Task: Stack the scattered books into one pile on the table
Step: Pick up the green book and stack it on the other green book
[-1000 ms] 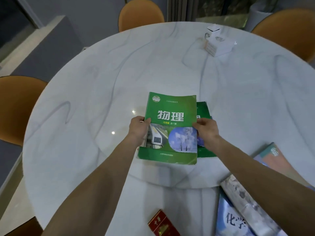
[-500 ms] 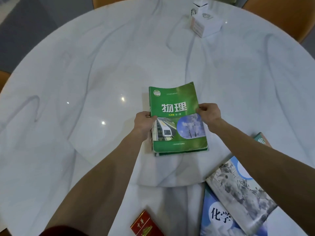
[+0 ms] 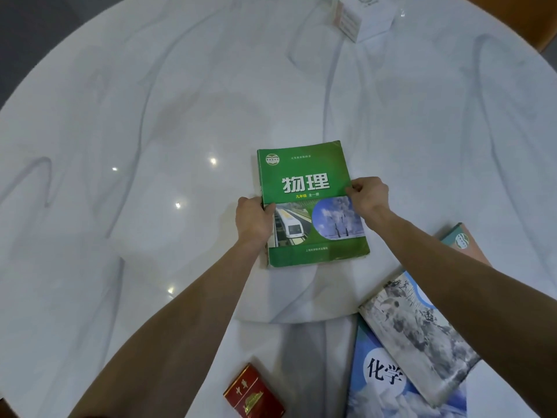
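Note:
A green physics book (image 3: pixel 304 182) lies flat on the round white marble table (image 3: pixel 150 146), squared over another green book of which only a thin edge shows underneath. My left hand (image 3: pixel 254 220) grips its left edge and my right hand (image 3: pixel 367 196) pinches its right edge. To the lower right a grey-white landscape book (image 3: pixel 419 333) lies across a blue chemistry book (image 3: pixel 382 384). A pale orange and teal book (image 3: pixel 464 242) pokes out from behind my right forearm.
A red cigarette pack (image 3: pixel 253 393) lies near the table's front edge. A white tissue box (image 3: pixel 364 16) sits at the far side. An orange chair (image 3: pixel 547 25) shows at the top right corner.
The green physics book has slid to the right onto the other green book, which now is almost fully covered. Both hands kept hold of its edges. The view tilted down.

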Action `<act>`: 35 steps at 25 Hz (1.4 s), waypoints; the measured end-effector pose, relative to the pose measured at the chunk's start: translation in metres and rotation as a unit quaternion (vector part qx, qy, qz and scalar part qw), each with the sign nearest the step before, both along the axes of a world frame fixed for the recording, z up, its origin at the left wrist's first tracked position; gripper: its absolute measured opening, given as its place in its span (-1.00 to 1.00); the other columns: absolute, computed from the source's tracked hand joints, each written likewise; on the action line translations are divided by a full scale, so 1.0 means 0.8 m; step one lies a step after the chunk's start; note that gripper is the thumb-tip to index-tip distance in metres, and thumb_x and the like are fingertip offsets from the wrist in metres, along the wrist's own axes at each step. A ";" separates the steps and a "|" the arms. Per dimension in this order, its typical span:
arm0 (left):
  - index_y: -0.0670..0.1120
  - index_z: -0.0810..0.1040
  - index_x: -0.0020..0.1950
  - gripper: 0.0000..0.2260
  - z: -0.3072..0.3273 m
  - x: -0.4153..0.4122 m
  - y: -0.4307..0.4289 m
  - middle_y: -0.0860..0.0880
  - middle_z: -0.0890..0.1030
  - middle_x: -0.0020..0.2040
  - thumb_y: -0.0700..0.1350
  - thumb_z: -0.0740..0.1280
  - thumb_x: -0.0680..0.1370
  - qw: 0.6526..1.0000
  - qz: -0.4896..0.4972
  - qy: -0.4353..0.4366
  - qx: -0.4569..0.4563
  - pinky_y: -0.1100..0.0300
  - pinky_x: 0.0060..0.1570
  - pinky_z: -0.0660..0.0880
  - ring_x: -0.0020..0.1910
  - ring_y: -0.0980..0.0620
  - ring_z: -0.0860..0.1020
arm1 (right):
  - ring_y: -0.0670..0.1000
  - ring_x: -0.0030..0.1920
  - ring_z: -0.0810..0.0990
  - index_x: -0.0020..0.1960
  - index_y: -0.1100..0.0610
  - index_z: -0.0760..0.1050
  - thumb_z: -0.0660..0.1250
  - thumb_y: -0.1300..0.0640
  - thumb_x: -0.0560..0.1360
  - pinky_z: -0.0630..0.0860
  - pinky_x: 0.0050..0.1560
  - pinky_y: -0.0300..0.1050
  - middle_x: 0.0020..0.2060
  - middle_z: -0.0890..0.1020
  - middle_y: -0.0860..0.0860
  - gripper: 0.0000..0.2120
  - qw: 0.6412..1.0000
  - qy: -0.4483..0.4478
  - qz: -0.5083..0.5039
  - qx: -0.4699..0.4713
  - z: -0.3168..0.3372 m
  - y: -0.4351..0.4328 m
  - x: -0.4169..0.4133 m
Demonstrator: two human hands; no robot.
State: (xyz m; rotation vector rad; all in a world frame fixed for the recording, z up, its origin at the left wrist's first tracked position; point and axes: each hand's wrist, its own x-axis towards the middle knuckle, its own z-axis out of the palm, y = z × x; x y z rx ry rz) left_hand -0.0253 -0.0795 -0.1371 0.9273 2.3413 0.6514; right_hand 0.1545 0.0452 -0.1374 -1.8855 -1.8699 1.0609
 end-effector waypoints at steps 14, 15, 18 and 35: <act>-0.29 0.52 0.11 -0.78 0.003 0.015 0.000 -0.24 0.45 0.15 -0.19 0.17 0.62 0.995 -0.032 0.061 -0.076 0.07 0.04 0.47 0.06 -0.19 0.52 | 0.27 -0.08 0.62 -0.08 0.40 0.62 0.26 0.26 0.52 0.58 0.00 0.01 -0.15 0.67 0.32 -0.77 0.999 -0.033 0.006 -0.009 0.003 -0.005 -0.001; -0.28 0.52 0.10 -0.78 0.006 0.015 -0.001 -0.24 0.47 0.15 -0.19 0.17 0.62 0.993 -0.033 0.064 -0.089 0.07 0.03 0.47 0.06 -0.18 0.52 | 0.24 -0.14 0.60 -0.14 0.40 0.61 0.25 0.25 0.52 0.57 -0.05 0.00 -0.22 0.65 0.30 -0.76 0.999 -0.034 0.012 -0.018 0.007 -0.005 0.000; -0.24 0.52 0.07 -0.75 0.017 0.010 -0.008 -0.21 0.53 0.08 -0.11 0.15 0.61 0.987 -0.050 0.102 -0.117 0.06 -0.09 0.46 0.03 -0.15 0.54 | 0.15 -0.24 0.50 -0.40 0.26 0.49 0.22 0.26 0.49 0.47 -0.22 -0.10 -0.37 0.54 0.19 -0.71 0.998 -0.050 0.027 -0.031 0.020 -0.013 0.008; -0.17 0.44 0.27 -0.70 0.091 0.149 -0.020 -0.21 0.48 0.20 -0.16 0.17 0.55 0.875 -0.353 0.330 -0.025 -0.07 0.14 0.38 0.19 -0.19 0.42 | 0.18 0.08 0.53 0.15 0.19 0.51 0.12 0.05 0.54 0.46 0.00 -0.01 0.06 0.57 0.16 -0.68 0.935 -0.275 0.134 0.176 0.075 -0.128 0.149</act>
